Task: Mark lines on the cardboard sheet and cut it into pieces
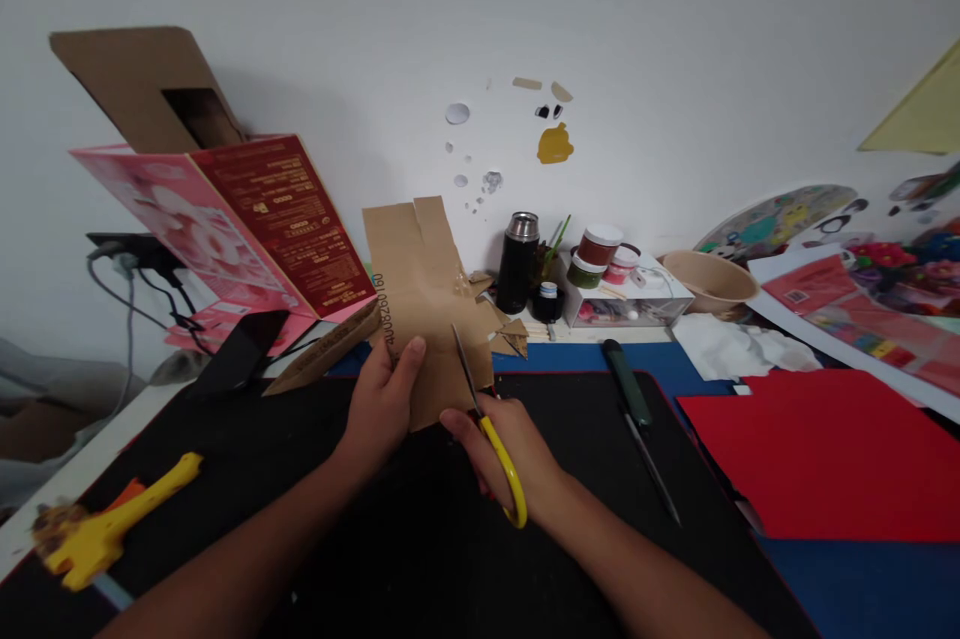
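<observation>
My left hand (384, 397) grips the lower left edge of a brown cardboard piece (420, 294) and holds it upright above the black mat (300, 479). My right hand (510, 449) is closed on yellow-handled scissors (487, 419). The blades point up and lie against the cardboard's right side. Small brown cardboard scraps (510, 331) lie just behind the piece.
A yellow glue gun (105, 531) lies at the left on the mat. A green-handled knife (637, 419) lies right of my hands, beside a red paper sheet (825, 454). A pink and red box (247, 224), a black flask (519, 261), paint jars (600, 249) and a bowl (709, 281) stand at the back.
</observation>
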Demonstrator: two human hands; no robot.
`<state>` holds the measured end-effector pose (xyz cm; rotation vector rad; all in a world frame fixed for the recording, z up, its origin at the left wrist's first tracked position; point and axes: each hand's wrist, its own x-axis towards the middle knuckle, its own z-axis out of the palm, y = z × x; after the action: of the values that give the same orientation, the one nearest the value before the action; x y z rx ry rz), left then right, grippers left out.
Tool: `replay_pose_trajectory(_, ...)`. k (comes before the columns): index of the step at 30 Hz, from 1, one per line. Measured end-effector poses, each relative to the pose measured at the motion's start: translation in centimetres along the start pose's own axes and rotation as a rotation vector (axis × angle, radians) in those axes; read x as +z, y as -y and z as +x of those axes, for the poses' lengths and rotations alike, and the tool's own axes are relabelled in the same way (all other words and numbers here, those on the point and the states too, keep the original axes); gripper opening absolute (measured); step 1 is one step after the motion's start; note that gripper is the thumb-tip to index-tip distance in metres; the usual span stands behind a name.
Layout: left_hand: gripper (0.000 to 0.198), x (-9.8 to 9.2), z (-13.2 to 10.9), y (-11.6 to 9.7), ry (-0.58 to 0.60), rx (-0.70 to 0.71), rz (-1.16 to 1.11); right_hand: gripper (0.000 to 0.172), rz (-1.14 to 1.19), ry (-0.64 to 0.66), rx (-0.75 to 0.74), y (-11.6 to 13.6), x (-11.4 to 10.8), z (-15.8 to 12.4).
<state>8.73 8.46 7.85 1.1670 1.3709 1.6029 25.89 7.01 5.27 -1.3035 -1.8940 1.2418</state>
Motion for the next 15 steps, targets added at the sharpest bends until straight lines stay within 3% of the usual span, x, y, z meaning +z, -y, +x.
replay_pose_trajectory(15,0.048,-0.04,-0.04,0.06,-0.006,0.052,0.015,0.055,0.047,-0.011,-0.007,-0.09,0.38,-0.06)
